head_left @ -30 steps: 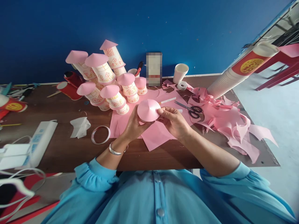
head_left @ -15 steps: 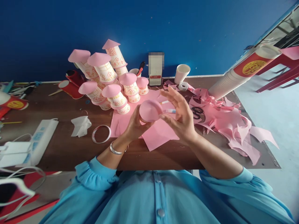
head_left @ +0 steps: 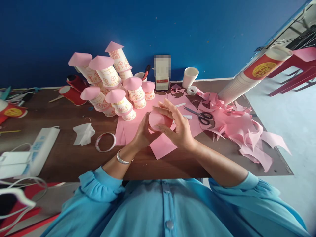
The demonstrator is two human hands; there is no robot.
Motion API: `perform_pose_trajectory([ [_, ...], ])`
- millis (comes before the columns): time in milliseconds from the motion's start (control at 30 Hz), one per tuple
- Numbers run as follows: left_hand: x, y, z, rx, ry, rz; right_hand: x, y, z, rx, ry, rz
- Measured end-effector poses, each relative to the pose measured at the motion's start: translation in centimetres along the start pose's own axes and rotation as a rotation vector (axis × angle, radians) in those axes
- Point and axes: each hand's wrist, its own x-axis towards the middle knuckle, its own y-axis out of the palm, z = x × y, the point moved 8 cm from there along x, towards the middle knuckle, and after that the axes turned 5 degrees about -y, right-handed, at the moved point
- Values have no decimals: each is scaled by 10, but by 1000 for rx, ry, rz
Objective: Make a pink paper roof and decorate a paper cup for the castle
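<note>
In front of my chest, a round pink paper top (head_left: 157,120) is held between both hands, its face toward me. Below it, part of what looks like a paper cup is mostly hidden. My left hand (head_left: 143,134) wraps round the piece from the left and below. Curving over its upper right side, my right hand (head_left: 179,129) touches the pink paper with thumb and fingertips. Under the hands lie pink paper sheets (head_left: 163,144). Black-handled scissors (head_left: 203,118) rest to the right, near a white pen (head_left: 187,117).
Several decorated cup towers (head_left: 106,73) with pink cone roofs stand back left. A phone (head_left: 162,73) leans on the wall beside a white cup (head_left: 190,77). Pink scraps (head_left: 243,125) and a stack of cups (head_left: 235,86) are right; a tape roll (head_left: 105,142) and power strip (head_left: 45,148) left.
My right hand has moved left and closed in on the pink paper top, its raised fingers now curved over it. The scissors have come into fuller view. My left hand keeps its hold.
</note>
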Motion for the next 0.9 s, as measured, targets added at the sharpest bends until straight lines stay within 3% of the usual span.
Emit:
perform_pose_trajectory([
  [900, -5, 4, 17, -70, -74, -16, 0, -4, 1, -58, 5, -20],
])
